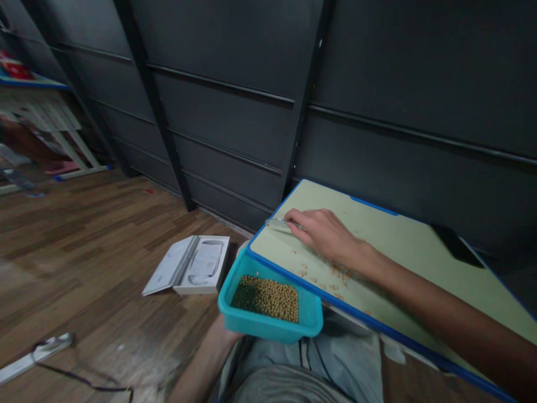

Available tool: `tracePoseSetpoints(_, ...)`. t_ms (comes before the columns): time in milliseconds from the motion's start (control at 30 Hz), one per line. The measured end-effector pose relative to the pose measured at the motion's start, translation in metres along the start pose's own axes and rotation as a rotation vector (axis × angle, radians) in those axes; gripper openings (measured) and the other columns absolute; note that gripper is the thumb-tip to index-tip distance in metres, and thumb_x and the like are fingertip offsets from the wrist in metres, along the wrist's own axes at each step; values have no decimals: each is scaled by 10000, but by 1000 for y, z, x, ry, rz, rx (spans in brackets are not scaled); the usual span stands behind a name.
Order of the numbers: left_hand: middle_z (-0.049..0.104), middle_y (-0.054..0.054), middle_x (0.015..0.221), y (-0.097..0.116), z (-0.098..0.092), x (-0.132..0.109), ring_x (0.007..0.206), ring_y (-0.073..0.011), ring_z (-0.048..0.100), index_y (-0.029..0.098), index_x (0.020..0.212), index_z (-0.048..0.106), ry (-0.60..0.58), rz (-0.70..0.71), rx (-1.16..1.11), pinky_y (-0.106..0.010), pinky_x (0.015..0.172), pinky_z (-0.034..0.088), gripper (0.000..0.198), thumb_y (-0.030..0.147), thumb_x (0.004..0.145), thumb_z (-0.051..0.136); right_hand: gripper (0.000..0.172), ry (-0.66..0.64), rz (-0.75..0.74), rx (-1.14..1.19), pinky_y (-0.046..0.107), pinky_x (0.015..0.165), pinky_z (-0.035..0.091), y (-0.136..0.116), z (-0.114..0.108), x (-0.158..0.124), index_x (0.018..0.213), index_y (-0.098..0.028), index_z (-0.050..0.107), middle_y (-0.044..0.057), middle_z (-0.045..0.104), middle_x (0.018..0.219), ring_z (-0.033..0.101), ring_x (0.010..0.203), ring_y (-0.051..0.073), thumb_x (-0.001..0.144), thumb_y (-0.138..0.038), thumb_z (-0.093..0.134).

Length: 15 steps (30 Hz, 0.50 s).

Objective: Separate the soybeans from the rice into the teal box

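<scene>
The right hand (316, 229) has its fingers closed around a thin metal utensil (277, 223), the free end projecting at the table's (390, 252) left edge. The left hand (230, 329), largely hidden, grips the turquoise tub (272, 331) of soybeans (274, 299) beneath the near-left corner.

At the left end of the table (403, 246), the right hand (321, 228) grips a thin, flat implement (277, 223), possibly a scraper; blur prevents confirmation. Loose fragments (338, 272) lie on the table. Below its front-left corner, the left hand (230, 329) holds a teal tub (272, 329) containing round beans (272, 298). An open white box (204, 262) rests on the floor left of the table.
</scene>
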<state>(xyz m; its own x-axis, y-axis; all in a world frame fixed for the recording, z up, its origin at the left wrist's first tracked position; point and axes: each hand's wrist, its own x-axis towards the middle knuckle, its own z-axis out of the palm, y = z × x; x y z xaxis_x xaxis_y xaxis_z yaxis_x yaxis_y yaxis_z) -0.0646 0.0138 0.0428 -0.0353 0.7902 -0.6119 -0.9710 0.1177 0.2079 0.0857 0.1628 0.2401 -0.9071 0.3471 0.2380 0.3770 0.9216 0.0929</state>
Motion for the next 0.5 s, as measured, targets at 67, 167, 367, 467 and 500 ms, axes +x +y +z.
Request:
tracePoseSetpoints(67,747,-106,623,1,-3,3,944,-275,728,190,531,735,-5,3,5,-518,1025,472,632,236,968,282,225,13,31,4,313,678,332,4,6,14,1156,-223,593,74,741,954,638,801,191,1041,-310,421)
tracePoseSetpoints(167,749,-107,633,2,-1,1,951,-278,726,200,508,728,9,11,29,-508,1018,478,649,262,967,273,239,1,49,-1,320,658,318,6,16,31,1157,-222,594,84,744,943,639,780,198,1047,-316,405)
tracePoseSetpoints(367,725,-114,582,-1,7,-14,950,-286,726,202,484,717,39,12,42,-505,1008,489,709,308,984,226,258,-50,-17,-8,309,644,305,-3,21,19,1094,-212,599,67,726,887,610,730,181,1057,-321,369)
tracePoseSetpoints(467,721,-95,571,-9,6,-15,965,-277,721,205,476,696,14,-19,28,-493,1007,491,665,298,982,275,264,-72,-87,2,305,661,319,-10,11,-3,1074,-197,598,65,709,871,601,740,177,1061,-321,365)
tracePoseSetpoints(500,730,-88,591,-12,6,-14,978,-272,718,209,470,681,-9,-31,22,-488,1008,489,645,291,979,294,268,-81,-102,13,304,666,326,-12,8,-11,1074,-197,601,62,704,865,600,745,176,1062,-321,364)
